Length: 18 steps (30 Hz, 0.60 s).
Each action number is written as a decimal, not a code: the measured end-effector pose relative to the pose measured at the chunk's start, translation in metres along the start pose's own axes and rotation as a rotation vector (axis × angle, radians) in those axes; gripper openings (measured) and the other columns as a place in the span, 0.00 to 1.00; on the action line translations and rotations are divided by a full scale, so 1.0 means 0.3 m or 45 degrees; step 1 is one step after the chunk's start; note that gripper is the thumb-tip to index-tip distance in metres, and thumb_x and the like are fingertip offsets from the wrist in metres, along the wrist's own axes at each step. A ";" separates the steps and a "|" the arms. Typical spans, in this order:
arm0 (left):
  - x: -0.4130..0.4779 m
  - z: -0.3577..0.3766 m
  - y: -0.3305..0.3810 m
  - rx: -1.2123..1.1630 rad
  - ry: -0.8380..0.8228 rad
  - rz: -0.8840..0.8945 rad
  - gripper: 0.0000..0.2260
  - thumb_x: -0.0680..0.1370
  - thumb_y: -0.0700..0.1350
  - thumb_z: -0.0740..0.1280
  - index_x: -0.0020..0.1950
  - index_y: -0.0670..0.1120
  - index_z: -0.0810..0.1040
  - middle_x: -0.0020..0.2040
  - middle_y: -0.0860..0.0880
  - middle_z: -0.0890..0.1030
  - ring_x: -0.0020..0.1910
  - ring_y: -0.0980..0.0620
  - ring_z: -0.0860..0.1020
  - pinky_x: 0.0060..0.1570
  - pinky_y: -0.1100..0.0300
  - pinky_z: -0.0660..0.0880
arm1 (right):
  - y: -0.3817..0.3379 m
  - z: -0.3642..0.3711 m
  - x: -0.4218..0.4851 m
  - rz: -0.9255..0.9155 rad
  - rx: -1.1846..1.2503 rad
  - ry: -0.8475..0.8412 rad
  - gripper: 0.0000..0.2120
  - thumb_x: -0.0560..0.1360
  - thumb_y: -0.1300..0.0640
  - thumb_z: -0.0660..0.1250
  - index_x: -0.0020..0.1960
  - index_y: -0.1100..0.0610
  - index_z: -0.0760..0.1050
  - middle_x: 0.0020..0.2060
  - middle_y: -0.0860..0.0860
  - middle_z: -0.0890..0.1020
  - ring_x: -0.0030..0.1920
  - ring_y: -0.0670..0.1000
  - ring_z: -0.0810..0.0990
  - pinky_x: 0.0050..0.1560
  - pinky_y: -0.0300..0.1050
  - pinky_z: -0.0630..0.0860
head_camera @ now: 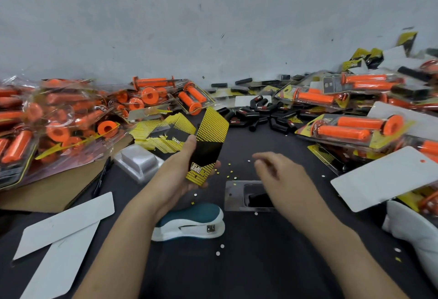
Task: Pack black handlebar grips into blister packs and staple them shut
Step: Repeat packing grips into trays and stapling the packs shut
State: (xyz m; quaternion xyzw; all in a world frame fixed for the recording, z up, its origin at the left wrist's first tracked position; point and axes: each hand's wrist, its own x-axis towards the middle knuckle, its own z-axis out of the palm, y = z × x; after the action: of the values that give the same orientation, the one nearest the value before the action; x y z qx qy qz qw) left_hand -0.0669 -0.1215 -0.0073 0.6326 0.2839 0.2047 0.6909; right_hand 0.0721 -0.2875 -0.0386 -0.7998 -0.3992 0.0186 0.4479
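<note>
From the head camera, looking down over the person's forearms at a dark table [248, 263]: the left hand [182, 170] holds a yellow-and-black printed card [208, 147] upright, thumb on one long edge and fingers curled round the other. The right hand [277, 173] hovers just above a clear blister pack [233, 195] lying flat on the table. Its fingers are loose, a little bent and blurred, and I can see nothing in them. A black handlebar grip [259, 198] lies in the pack's pocket, partly hidden under that hand.

A teal-and-white stapler [189, 222] sits near the pack, just below the left wrist. Further back is a heap of loose black grips [260, 113]. To its left are a fanned stack of the same cards [163, 132] and a stack of empty clear trays [139, 161]. Packs of orange grips [59, 118] are piled high on both sides, and plain white backing cards [66, 218] lie at the near left.

I judge this to be the middle of one pack: the grip is loaded, the card is not yet in, and nothing is stapled. The next move seems to call for bringing the card across and laying it squarely on the tray, edges matched. The free hand would need to steady the tray so it does not skid. The stapler is within easy reach for closing it afterwards
</note>
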 end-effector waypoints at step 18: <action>-0.016 -0.118 0.009 1.173 -0.474 0.080 0.10 0.77 0.61 0.67 0.56 0.65 0.81 0.53 0.64 0.82 0.53 0.66 0.79 0.54 0.65 0.72 | 0.140 -0.005 -0.034 -0.177 -0.717 -0.156 0.17 0.84 0.46 0.51 0.69 0.42 0.71 0.66 0.41 0.73 0.67 0.46 0.69 0.64 0.41 0.59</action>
State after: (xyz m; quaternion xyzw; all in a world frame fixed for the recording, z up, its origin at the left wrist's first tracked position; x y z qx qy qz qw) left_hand -0.0934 -0.0975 -0.0054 0.9062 0.1974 -0.0376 0.3720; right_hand 0.0916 -0.3070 -0.0717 -0.8606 -0.4689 -0.0754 0.1838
